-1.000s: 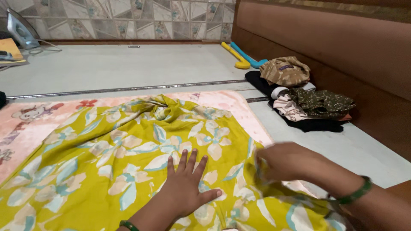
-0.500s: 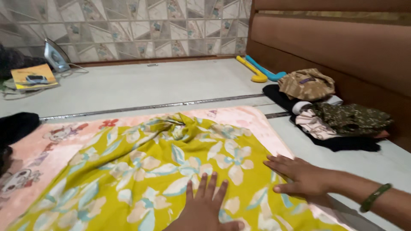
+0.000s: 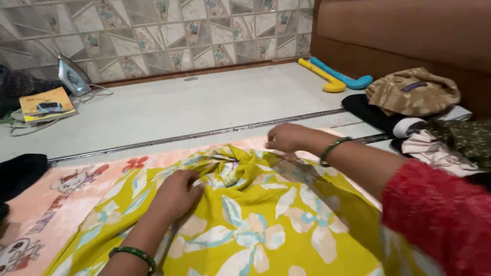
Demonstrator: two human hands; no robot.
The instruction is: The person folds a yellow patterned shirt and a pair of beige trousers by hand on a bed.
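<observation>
- Grey floor (image 3: 204, 102) runs up to a tiled wall, and a pink blanket (image 3: 61, 194) with cartoon pictures lies spread on it.
- On the blanket lies a yellow cloth (image 3: 255, 225) with big pale flowers. Its far end is bunched up in wrinkles.
- The left hand (image 3: 176, 194) is curled and presses on the cloth next to the bunched part. It looks like it pinches a bit of cloth, but I cannot tell for sure.
- The right hand (image 3: 286, 137) reaches to the far edge of the cloth with fingers closed, as if nipping the edge. It is a bit blurry.
- Both wrists wear green bangles, and the right arm has a red sleeve (image 3: 440, 220).
- I think the cloth could slide and wrinkle more if one hand tugs while the other lets go. The blanket could also get pulled out of place.
- An iron (image 3: 71, 76) stands by the wall, well away, with its cord loose on the floor. A foot could catch that cord.
- I see no boxes or baskets. A pile of clothes (image 3: 414, 102) just sits on the floor at the right, near two plastic sticks (image 3: 335, 76), one yellow and one blue.
</observation>
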